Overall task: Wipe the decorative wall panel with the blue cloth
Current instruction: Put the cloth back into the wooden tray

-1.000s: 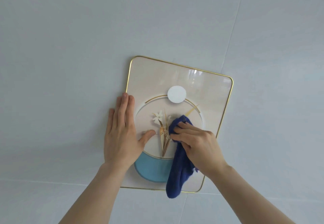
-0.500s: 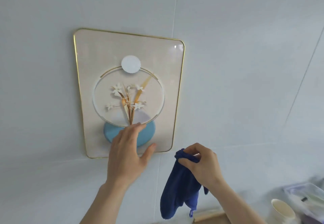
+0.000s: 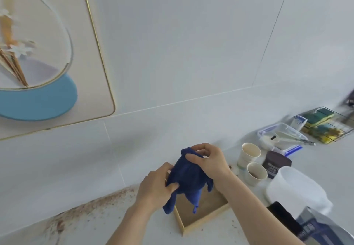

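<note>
The decorative wall panel point(image 3: 90, 76), cream with a thin gold rim, a blue half disc and paper flowers, hangs on the white wall at the upper left, partly cut off by the frame edge. Well below and right of it, the dark blue cloth point(image 3: 188, 179) dangles above a shallow wooden tray point(image 3: 203, 219). My right hand point(image 3: 208, 161) pinches the cloth's top edge. My left hand point(image 3: 156, 186) grips its left side with the thumb pressed into the fabric. Neither hand touches the panel.
On the white counter at the right stand two paper cups point(image 3: 249, 154) point(image 3: 255, 174), a dark jar point(image 3: 276, 163), a white tub point(image 3: 297, 189), a clear lidded box with tongs point(image 3: 281, 136) and a wire basket of sponges point(image 3: 323, 124). Brown crumbs point(image 3: 90, 210) dirty the counter at the lower left.
Both hands have come off the panel and dropped to the counter. The view swung down and right. My left hand has taken hold of the cloth alongside my right.
</note>
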The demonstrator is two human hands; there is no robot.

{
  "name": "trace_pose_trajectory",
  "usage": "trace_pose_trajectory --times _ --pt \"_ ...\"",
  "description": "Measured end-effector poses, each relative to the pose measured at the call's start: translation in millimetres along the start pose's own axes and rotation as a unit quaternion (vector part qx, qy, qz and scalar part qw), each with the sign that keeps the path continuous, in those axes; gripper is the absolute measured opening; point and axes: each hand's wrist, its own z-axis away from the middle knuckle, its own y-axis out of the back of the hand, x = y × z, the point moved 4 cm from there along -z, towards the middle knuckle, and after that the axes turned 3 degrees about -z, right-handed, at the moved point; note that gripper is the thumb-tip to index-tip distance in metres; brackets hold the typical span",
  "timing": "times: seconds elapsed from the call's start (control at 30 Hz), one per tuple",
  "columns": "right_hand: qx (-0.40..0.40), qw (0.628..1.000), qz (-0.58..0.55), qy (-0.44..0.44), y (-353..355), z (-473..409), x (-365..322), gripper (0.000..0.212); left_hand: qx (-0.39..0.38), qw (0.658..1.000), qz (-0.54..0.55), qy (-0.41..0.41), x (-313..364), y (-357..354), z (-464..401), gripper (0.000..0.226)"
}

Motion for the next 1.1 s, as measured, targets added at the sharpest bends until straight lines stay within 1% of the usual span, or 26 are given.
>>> trace_pose_trajectory --times 0.13,0.3,0.37,0.47,0.53,0.63,0.67,0.73,0.83,0.9,0.93,0.97,1.03,1.07,1.1 --pt "0.024 0.998 0.052 -0.021 36.4 -14.6 46.9 0.017 0.034 0.998 0.056 0.013 10.8 -34.7 -24.0 0.029" --pt "0.059 0.991 0.117 -0.003 46.1 -23.7 103.8 0.020 0.036 0.998 0.053 0.011 16.7 -80.3 -43.9 0.039" --pt "0.054 0.989 0.137 0.003 42.1 -26.1 124.3 0.020 0.033 0.998 0.054 0.022 14.3 -94.4 -47.0 0.034" --pt "0.038 0.983 0.178 0.024 35.4 -28.5 148.9 0.024 0.031 0.999 0.025 0.034 3.7 -115.9 -49.8 0.027" --pt "0.033 0.977 0.205 0.042 30.9 -28.6 165.1 0.024 0.018 0.999 -0.015 0.041 -4.8 -130.2 -51.9 0.028" --pt "0.015 0.962 0.269 0.044 23.9 -26.9 186.6 0.025 -0.029 0.997 -0.058 0.046 -16.3 -150.0 -53.6 0.044" --pt "-0.004 0.954 0.297 0.044 21.2 -26.2 194.6 0.028 -0.053 0.995 -0.071 0.043 -20.1 -156.4 -53.1 0.049" --pt "-0.069 0.932 0.354 0.040 14.8 -23.2 210.7 0.038 -0.101 0.989 -0.103 0.039 -27.4 -167.7 -51.5 0.057" --pt "-0.180 0.881 0.438 0.009 9.2 -15.5 231.9 0.055 -0.153 0.972 -0.178 0.029 -38.3 -180.7 -51.1 0.067" --pt "-0.218 0.843 0.491 0.008 9.5 -10.8 239.2 0.062 -0.184 0.954 -0.235 0.028 -44.0 -186.4 -50.3 0.072" --pt "-0.229 0.830 0.508 0.006 9.9 -8.7 240.5 0.066 -0.201 0.945 -0.258 0.032 -45.9 -187.5 -48.2 0.076" --pt "-0.232 0.821 0.522 0.006 10.0 -7.4 240.6 0.069 -0.212 0.937 -0.274 0.038 -47.6 -186.8 -45.5 0.088" --pt "-0.240 0.811 0.534 -0.009 9.6 -6.8 239.3 0.076 -0.222 0.929 -0.292 0.037 -51.0 -182.5 -41.6 0.125" --pt "-0.245 0.809 0.534 -0.023 9.8 -6.5 238.2 0.082 -0.220 0.928 -0.297 0.038 -52.6 -178.6 -40.7 0.133" --pt "-0.252 0.807 0.534 -0.035 9.9 -6.1 236.0 0.088 -0.215 0.930 -0.296 0.038 -52.3 -173.5 -39.4 0.132"
